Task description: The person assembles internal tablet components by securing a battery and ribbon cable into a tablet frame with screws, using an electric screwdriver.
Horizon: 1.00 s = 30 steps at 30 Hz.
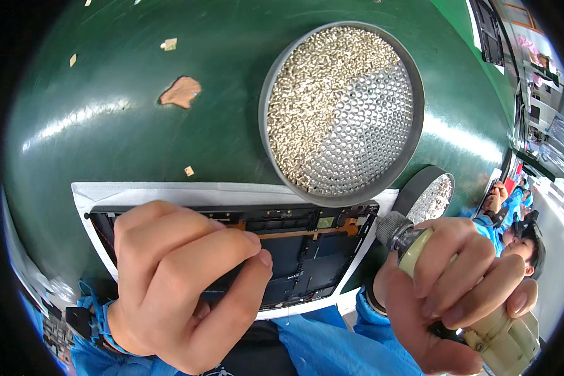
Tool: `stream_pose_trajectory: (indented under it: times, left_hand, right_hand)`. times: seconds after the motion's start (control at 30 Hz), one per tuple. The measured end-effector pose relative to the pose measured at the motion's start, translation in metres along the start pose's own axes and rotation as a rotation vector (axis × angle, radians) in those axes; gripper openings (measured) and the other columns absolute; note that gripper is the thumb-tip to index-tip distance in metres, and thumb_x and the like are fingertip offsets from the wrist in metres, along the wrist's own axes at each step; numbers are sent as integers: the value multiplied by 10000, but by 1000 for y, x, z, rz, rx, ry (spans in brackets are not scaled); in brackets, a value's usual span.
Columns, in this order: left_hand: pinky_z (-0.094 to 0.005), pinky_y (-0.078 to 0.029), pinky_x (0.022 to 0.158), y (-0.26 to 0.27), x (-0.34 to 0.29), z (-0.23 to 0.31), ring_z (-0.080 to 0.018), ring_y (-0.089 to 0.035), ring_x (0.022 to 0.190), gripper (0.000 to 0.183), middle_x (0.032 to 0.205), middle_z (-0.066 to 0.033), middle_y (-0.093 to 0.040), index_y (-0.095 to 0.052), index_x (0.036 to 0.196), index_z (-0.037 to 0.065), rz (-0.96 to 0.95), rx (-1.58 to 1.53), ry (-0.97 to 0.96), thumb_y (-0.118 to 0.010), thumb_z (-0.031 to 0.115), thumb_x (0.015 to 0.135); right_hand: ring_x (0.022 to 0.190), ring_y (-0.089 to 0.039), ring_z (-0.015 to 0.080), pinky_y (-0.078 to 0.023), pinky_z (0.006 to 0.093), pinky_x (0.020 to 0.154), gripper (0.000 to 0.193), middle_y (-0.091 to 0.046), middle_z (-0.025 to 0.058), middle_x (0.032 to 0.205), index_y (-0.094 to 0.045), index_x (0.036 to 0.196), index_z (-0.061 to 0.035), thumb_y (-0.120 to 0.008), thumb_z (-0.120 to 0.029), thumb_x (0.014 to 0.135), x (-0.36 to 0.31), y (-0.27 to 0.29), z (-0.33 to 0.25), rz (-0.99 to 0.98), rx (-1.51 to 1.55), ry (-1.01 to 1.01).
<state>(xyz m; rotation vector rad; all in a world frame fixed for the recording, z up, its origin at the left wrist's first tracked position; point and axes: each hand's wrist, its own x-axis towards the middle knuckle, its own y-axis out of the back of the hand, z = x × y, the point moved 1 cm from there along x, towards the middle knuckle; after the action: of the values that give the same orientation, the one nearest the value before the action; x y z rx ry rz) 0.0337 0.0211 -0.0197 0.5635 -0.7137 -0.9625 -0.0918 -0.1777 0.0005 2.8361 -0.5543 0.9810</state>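
An open device chassis (294, 276), dark with black battery-like panels and copper-coloured strips, lies on a white sheet (169, 191) in front of me. Over its left half hovers my left hand (188, 276), thumb and forefinger pressed together; anything between them is too small to make out. My right hand (464, 269) is wrapped round a yellowish power screwdriver (501, 344) with a knurled dark nose (395, 230). That nose points left, close to the chassis's upper right corner. Just beyond the chassis stands a round grey tray (420, 119) with a perforated plate and many small silvery screws (313, 88).
A smaller round dish (413, 188) of tiny metal parts sits right of the tray. On the green table (219, 138) lie a brown scrap (180, 92) and several pale bits. Another person (523, 241) in blue works at the far right.
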Motion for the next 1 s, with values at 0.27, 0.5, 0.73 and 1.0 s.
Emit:
stream_pose_trajectory:
  times: [0.27,0.5,0.73,1.0]
  left_hand:
    - [-484,-531,755,8,-6,-12,-372,-643,937,388,1079,-172,-675,-757,989,-4,-1,44,-52,-875,19,621]
    - [-443,-590,772,7,-6,-13,-347,-704,944,430,1053,-170,-712,-780,1032,-24,65,208,-150,-900,63,628]
    - [-435,-586,774,2,-7,-17,-335,-698,954,399,1073,-180,-730,-806,1009,-20,7,206,-173,-881,76,630]
    - [-409,-571,784,7,-12,-22,-303,-673,963,407,1083,-175,-739,-828,1045,-5,-31,170,-106,-808,78,647]
  right_hand:
    - [623,-506,90,-421,214,545,747,-517,-7,879,-399,1284,-25,-886,-424,881,-6,-6,1,115,-95,6]
    - [751,-536,155,-488,314,605,620,-534,18,943,-429,1322,-53,-791,-404,961,3,-5,-45,135,15,6]
    - [744,-537,153,-486,309,583,643,-525,17,956,-416,1393,-64,-791,-362,964,8,-12,-35,123,19,-44]
    - [735,-538,151,-475,295,546,689,-519,19,980,-391,1469,-75,-779,-358,974,17,-21,-29,44,2,-147]
